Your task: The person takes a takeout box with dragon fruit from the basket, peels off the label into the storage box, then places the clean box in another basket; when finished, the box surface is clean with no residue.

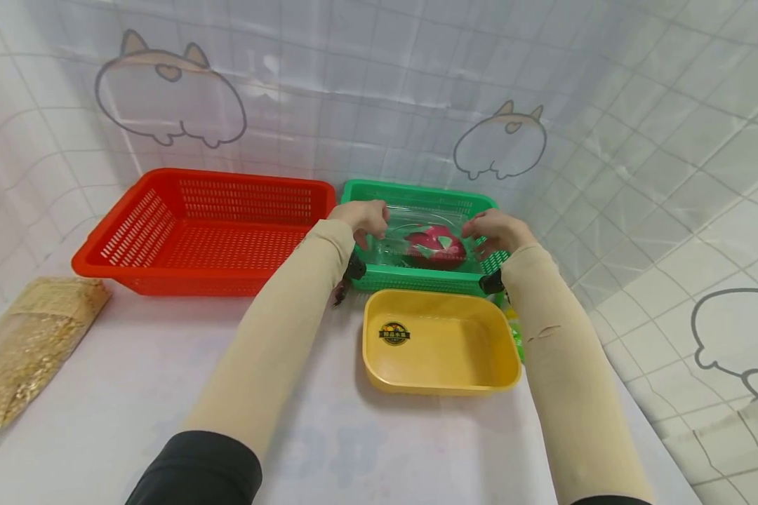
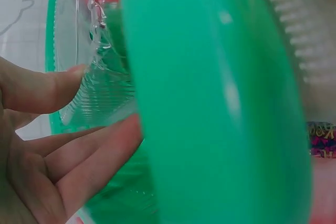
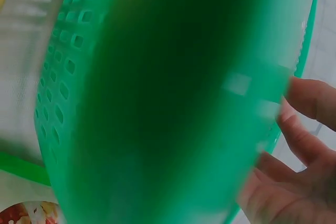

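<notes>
A clear plastic box (image 1: 394, 245) with a dark pink and white item (image 1: 439, 247) inside lies in the green basket (image 1: 417, 280). What the item is cannot be made out through the plastic. At the box's left end is my left hand (image 1: 364, 216); in the left wrist view its thumb (image 2: 63, 87) touches the plastic and its fairly straight fingers extend lower, tips partly behind the basket rim. My right hand (image 1: 499, 230) is at the box's right end, fingers spread and slightly bent. In the right wrist view the blurred basket wall (image 3: 157, 103) hides its fingertips.
A red basket (image 1: 240, 245) stands left of the green one. In front is a yellow tub (image 1: 442, 351) with a black label. A bag of oat-like flakes (image 1: 31, 351) lies far left. Colourful packaging (image 1: 514, 333) shows beside my right forearm. A patterned curtain (image 1: 366, 91) hangs behind.
</notes>
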`<state>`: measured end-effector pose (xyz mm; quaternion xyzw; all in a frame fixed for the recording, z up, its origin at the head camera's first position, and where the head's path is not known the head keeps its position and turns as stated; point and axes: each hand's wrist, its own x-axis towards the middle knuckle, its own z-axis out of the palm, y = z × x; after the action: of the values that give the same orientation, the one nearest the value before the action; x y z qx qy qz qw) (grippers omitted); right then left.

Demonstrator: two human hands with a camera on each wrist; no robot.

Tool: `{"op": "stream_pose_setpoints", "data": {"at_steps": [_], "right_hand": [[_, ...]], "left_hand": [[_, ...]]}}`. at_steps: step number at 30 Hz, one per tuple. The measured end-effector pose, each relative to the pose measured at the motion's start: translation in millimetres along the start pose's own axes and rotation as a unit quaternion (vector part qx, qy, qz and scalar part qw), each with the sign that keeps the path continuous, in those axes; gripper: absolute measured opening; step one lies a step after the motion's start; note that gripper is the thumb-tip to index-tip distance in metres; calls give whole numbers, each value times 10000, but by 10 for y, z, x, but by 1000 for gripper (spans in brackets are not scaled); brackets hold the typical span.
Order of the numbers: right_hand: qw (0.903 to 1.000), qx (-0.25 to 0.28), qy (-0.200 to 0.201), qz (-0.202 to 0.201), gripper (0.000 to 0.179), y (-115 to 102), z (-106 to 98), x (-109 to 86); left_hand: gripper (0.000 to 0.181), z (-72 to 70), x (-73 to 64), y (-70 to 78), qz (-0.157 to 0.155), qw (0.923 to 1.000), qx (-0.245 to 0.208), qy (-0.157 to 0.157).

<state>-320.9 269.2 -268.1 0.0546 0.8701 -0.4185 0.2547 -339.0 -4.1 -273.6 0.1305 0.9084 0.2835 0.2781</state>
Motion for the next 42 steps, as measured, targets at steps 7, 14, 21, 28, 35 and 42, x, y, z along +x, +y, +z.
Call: {"op": "stream_pose_setpoints", "data": {"at_steps": [7, 14, 21, 28, 35, 42], "right_hand": [[9998, -146, 146, -15, 49, 37, 19, 47], [9996, -102, 248, -17, 46, 71, 22, 70], [9995, -96, 240, -166, 45, 96, 14, 64], [9993, -170, 269, -218, 43, 104, 32, 43], [9956, -502, 639, -465, 39, 126, 79, -10], [9871, -1047, 839, -869, 39, 151, 160, -127]], "left_hand": [[49, 14, -19, -20, -135, 9999, 36, -6], [51, 20, -28, -23, -90, 9999, 8, -63], [52, 13, -35, -38, -49, 9998, -135, -102], [48, 89, -48, -65, 201, 9997, 38, 128], [48, 217, -100, -87, 531, 9915, 963, 689], [50, 345, -303, -103, 852, 9795, 1451, 1112]]}}
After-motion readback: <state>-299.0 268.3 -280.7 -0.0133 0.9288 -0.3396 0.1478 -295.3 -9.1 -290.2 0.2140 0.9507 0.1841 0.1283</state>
